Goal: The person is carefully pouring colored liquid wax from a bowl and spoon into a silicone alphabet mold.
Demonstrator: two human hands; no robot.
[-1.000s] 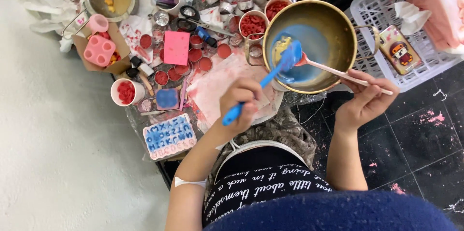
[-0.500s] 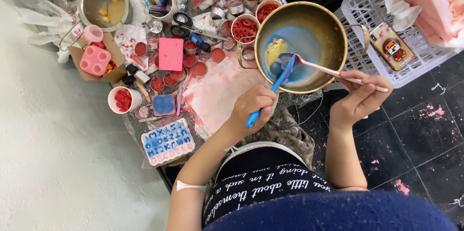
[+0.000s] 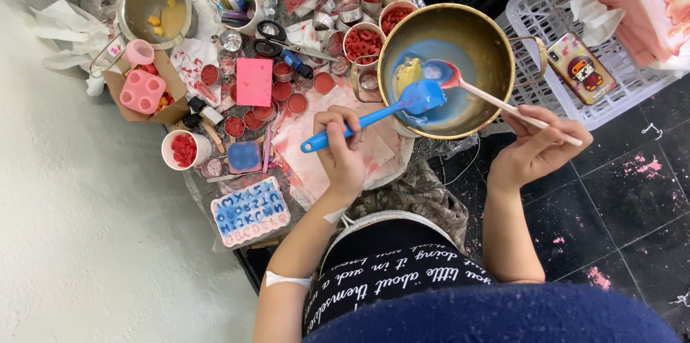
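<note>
From my remote seat I see the left hand [image 3: 341, 156] curled tight around the handle of a blue spatula [image 3: 374, 117], whose blade reaches over the rim into the brass bowl [image 3: 489, 41] and rests in a pool of blue liquid beside a yellow lump. The right hand [image 3: 535, 145] pinches the thin handle of a pink spoon [image 3: 496, 99] between thumb and fingertips, the other fingers loosely spread; the spoon's scoop sits in the same blue pool, touching or nearly touching the spatula blade (I cannot tell which). The bowl stands at the table's near right edge, on stained paper [image 3: 330, 149], just beside a white basket [image 3: 546, 20] holding a phone [image 3: 578, 66]. My worry is the bowl itself: neither hand steadies it, so I judge that a firm push from either tool could tip or slide it toward the basket and slop blue liquid onto the phone. A drip off the spatula could also land in the small red-filled tins [image 3: 287, 99] crowded to the left, or on the letter mould [image 3: 248, 210] near the left forearm.
</note>
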